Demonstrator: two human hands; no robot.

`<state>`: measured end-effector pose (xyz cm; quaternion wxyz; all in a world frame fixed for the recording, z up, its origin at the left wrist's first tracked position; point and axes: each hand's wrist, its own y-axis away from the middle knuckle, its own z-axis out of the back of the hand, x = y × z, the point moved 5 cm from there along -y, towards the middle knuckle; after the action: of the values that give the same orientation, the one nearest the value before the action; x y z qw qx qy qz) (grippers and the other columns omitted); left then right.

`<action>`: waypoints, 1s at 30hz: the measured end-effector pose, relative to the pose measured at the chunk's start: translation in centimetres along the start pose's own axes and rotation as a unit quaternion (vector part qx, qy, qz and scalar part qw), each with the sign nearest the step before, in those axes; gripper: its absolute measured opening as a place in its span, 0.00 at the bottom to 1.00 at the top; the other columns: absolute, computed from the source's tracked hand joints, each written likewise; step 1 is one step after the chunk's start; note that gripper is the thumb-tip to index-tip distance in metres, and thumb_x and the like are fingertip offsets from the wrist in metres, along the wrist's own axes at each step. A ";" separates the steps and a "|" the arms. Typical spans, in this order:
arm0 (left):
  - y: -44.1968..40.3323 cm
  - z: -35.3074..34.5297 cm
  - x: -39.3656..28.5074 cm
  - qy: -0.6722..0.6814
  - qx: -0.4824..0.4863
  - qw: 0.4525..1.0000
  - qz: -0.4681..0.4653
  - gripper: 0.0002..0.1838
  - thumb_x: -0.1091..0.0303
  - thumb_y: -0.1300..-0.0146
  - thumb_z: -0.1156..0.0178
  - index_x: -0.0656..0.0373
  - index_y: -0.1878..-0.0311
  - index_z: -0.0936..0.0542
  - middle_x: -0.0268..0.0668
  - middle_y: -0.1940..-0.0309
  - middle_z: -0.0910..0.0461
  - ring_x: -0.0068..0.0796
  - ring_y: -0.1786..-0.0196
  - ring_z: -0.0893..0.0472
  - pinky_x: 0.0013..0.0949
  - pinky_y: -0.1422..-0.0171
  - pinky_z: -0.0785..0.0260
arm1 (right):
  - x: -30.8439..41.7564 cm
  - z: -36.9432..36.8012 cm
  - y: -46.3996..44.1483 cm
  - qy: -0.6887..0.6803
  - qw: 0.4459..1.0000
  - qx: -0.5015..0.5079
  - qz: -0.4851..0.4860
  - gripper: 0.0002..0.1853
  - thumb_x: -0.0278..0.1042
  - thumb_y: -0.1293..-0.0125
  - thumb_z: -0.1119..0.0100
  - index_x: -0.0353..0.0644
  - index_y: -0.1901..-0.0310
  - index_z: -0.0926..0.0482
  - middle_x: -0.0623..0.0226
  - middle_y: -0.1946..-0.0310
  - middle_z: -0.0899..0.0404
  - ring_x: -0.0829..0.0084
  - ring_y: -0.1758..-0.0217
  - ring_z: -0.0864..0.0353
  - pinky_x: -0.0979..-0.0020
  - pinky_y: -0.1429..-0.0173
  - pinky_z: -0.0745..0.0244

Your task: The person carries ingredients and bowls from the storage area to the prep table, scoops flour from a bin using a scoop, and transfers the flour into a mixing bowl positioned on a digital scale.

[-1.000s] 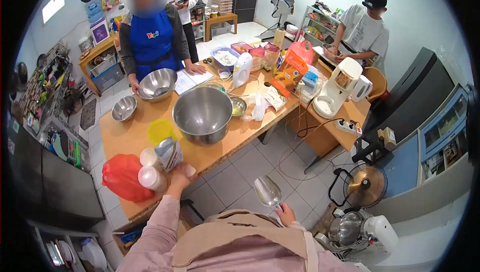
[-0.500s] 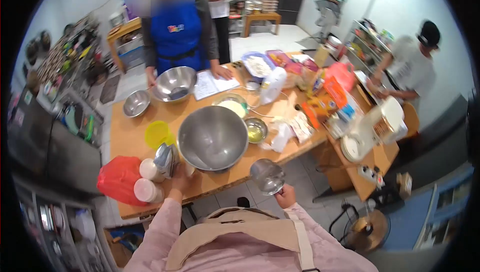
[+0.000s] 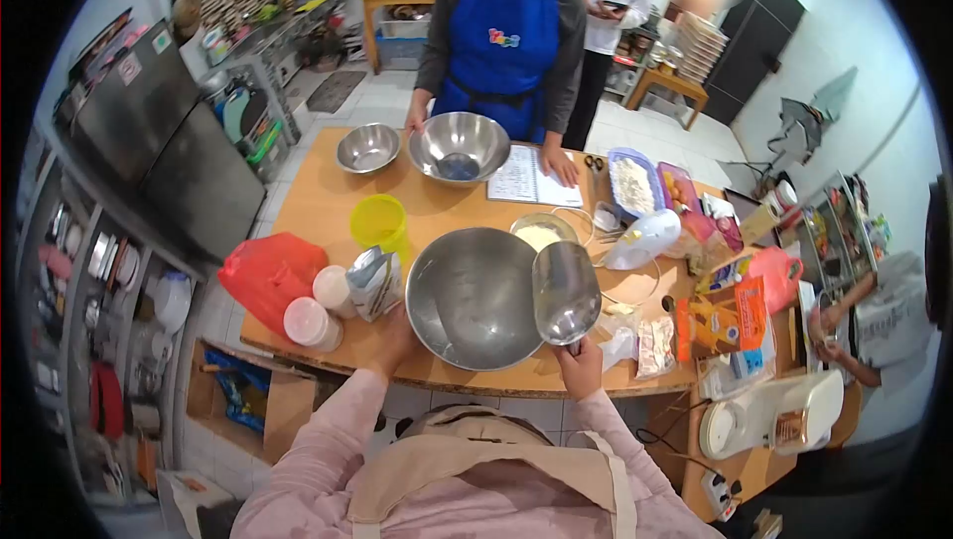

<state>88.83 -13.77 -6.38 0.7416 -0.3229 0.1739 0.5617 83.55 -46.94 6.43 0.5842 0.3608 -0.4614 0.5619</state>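
My right hand (image 3: 580, 368) grips the handle of a shiny metal scoop (image 3: 566, 293), raised over the right rim of a large steel mixing bowl (image 3: 467, 296). My left hand (image 3: 393, 345) is at the table's front, between the lower left side of that bowl and a silver-white packet (image 3: 375, 283). Its fingers are mostly hidden, so I cannot tell whether it holds the packet or the bowl. Two white-lidded tubs (image 3: 312, 324) stand left of the packet, beside a red plastic bag (image 3: 270, 279). Behind the packet is a yellow-green container (image 3: 379, 221).
Across the table, a person in a blue apron (image 3: 506, 38) touches a steel bowl (image 3: 459, 147) and an open notebook (image 3: 531, 182). A white hand mixer (image 3: 643, 239), a flour tub (image 3: 633, 187) and several packages crowd the right side. Another person (image 3: 888, 311) works at far right.
The view has turned toward the left. My right hand has lifted the scoop from beyond the table's front edge to the large bowl's right rim. My left hand stays near the packet.
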 end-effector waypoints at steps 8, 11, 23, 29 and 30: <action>13.5 4.4 -1.3 -0.153 -0.009 0.975 0.161 0.28 0.62 0.52 0.33 0.57 0.46 0.29 0.45 0.46 0.33 0.48 0.43 0.33 0.43 0.38 0.41 | -1.3 -3.0 -3.3 -0.100 0.993 -0.027 -0.061 0.14 0.22 0.49 0.37 0.38 0.59 0.27 0.77 0.72 0.28 0.86 0.73 0.34 0.81 0.69 0.37; 16.5 6.1 -0.1 -0.144 -0.104 0.951 0.254 0.31 0.64 0.53 0.32 0.59 0.45 0.31 0.46 0.44 0.35 0.48 0.43 0.33 0.44 0.39 0.40 | -1.0 -3.9 -3.5 -0.171 0.982 -0.058 -0.054 0.12 0.17 0.50 0.45 0.40 0.62 0.30 0.78 0.73 0.33 0.85 0.73 0.36 0.81 0.69 0.40; 14.1 8.4 9.6 0.309 -0.311 0.792 0.424 0.52 0.67 0.48 0.33 0.55 0.31 0.62 0.46 0.40 0.40 0.33 0.42 0.34 0.36 0.41 0.37 | -1.0 -2.8 -1.0 -0.119 0.992 0.005 -0.039 0.10 0.17 0.50 0.47 0.43 0.69 0.34 0.78 0.74 0.38 0.85 0.73 0.39 0.81 0.69 0.43; 11.4 7.4 10.6 0.364 -0.349 0.747 0.433 0.52 0.64 0.47 0.33 0.54 0.32 0.64 0.41 0.40 0.39 0.34 0.42 0.33 0.37 0.42 0.37 | -1.2 -2.6 -0.1 -0.121 0.991 -0.041 -0.032 0.08 0.19 0.48 0.46 0.41 0.70 0.33 0.76 0.74 0.35 0.85 0.72 0.37 0.81 0.69 0.41; 10.8 7.3 10.9 0.395 -0.357 0.728 0.431 0.50 0.64 0.47 0.33 0.53 0.32 0.62 0.40 0.40 0.38 0.34 0.43 0.32 0.36 0.42 0.37 | -1.0 -2.6 0.1 -0.123 0.991 -0.053 -0.030 0.08 0.19 0.48 0.45 0.41 0.70 0.32 0.75 0.74 0.35 0.85 0.72 0.37 0.81 0.69 0.41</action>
<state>81.21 0.78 -10.90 0.1138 -0.6468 0.3579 0.6638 83.81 -44.81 4.64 0.5581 0.4090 -0.5478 0.4703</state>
